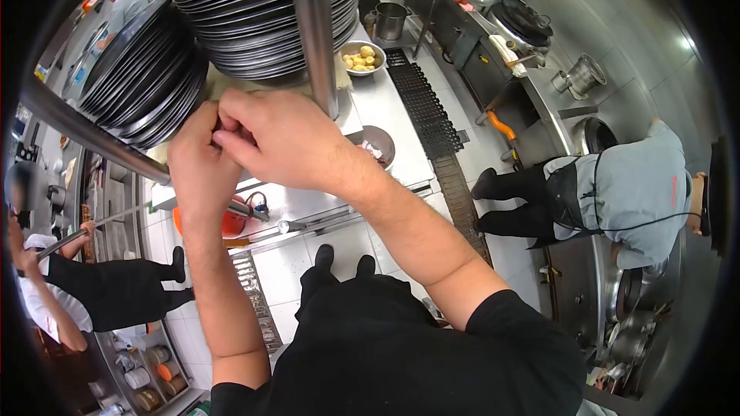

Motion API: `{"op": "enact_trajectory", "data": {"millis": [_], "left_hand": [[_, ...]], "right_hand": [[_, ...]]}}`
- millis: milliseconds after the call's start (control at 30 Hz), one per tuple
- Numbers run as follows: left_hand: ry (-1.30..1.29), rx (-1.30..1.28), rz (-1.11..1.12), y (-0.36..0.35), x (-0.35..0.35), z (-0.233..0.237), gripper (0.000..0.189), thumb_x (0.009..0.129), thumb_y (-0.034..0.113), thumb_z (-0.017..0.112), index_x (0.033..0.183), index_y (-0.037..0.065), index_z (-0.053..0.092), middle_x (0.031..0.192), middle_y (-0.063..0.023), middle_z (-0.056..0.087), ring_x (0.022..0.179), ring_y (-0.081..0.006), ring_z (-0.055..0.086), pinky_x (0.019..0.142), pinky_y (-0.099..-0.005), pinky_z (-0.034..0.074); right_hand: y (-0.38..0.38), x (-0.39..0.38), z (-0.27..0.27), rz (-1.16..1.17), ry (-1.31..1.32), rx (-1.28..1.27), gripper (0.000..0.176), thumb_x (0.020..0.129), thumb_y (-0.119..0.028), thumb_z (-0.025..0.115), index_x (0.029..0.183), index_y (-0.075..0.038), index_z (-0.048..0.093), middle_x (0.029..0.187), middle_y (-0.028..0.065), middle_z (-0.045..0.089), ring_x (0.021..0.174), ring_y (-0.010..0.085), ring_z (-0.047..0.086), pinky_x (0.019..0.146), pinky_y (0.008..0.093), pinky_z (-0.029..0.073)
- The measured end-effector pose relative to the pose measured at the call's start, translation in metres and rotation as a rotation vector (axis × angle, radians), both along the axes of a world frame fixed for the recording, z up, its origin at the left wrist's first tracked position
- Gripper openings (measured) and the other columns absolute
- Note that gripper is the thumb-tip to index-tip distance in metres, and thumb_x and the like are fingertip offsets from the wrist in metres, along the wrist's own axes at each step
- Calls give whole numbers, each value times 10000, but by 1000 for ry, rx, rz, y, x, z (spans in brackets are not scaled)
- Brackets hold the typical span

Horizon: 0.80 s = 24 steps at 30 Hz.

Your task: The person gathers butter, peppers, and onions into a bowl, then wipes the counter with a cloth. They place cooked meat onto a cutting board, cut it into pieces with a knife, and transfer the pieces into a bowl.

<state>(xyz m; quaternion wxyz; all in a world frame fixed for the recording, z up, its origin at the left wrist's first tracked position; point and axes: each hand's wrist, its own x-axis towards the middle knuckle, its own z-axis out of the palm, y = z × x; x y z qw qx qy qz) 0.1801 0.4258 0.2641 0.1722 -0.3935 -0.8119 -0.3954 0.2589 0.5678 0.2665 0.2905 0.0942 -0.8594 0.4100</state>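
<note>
My left hand (202, 158) and my right hand (270, 135) meet in front of me at the counter, fingers curled inward and pinched. Anything between them is hidden or too small to make out. Just beyond the hands rise tall stacks of dark round pans, one stack (146, 77) at the left and another (247, 31) in the middle. To the right of my right hand, a dark bowl (379, 139) with pale scraps in it sits on the steel counter (362, 200). Farther back stands a metal bowl (376, 66) of peeled potatoes (359, 58).
Steel posts (314, 31) and a rail (92, 135) frame the counter. A person in grey (632, 192) works at the right-hand stove line. At left, a person in a black apron (108, 293) holds a long pole (92, 227). A black mat (424, 104) lies on the floor.
</note>
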Motion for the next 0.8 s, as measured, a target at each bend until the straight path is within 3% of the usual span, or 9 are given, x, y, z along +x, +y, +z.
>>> {"op": "enact_trajectory", "data": {"millis": [133, 200, 367, 533, 633, 733, 800], "left_hand": [[31, 34, -45, 3, -1, -1, 138, 798, 88, 709, 899, 29, 634, 816, -155, 655, 745, -367, 642, 664, -427, 507], [40, 9, -21, -3, -4, -5, 148, 794, 107, 705, 905, 32, 641, 831, -164, 665, 768, -384, 653, 675, -451, 511], [58, 32, 8, 1, -7, -7, 138, 784, 132, 692, 878, 50, 632, 817, -163, 663, 796, -414, 646, 680, -493, 504], [58, 9, 26, 4, -11, -11, 129, 793, 122, 682, 859, 40, 607, 820, -148, 666, 809, -403, 653, 684, -499, 512], [102, -30, 42, 4, -15, -12, 156, 803, 136, 737, 925, 56, 680, 818, -121, 694, 720, -324, 661, 650, -404, 520], [58, -2, 24, 6, -12, -9, 138, 802, 132, 683, 869, 46, 600, 824, -141, 669, 817, -403, 656, 693, -505, 515], [62, -6, 28, 6, -13, -9, 137, 800, 132, 684, 861, 44, 598, 824, -142, 670, 814, -403, 657, 691, -503, 516]], "right_hand": [[1, -6, -3, -35, 12, 56, 239, 913, -276, 682, 940, -45, 629, 833, 175, 714, 840, 410, 706, 747, 522, 560], [0, -10, -6, -57, 9, 52, 224, 910, -282, 698, 920, -68, 633, 805, 166, 704, 779, 402, 702, 692, 512, 557], [0, -10, -1, -20, -56, 4, 208, 928, -220, 725, 895, -57, 600, 730, 115, 698, 673, 305, 710, 608, 393, 544], [3, -10, 1, 5, -92, 18, 209, 948, -210, 714, 902, -47, 591, 714, 108, 690, 653, 263, 707, 601, 363, 538], [6, -11, 2, 5, -95, 24, 208, 947, -208, 713, 908, -47, 587, 713, 107, 685, 650, 262, 703, 601, 364, 535], [7, -11, 2, 6, -99, 24, 206, 945, -204, 712, 909, -46, 586, 712, 107, 678, 648, 266, 698, 603, 370, 534], [7, -11, 3, 4, -106, 24, 204, 944, -201, 711, 908, -46, 584, 711, 108, 673, 647, 270, 694, 604, 374, 532]]}}
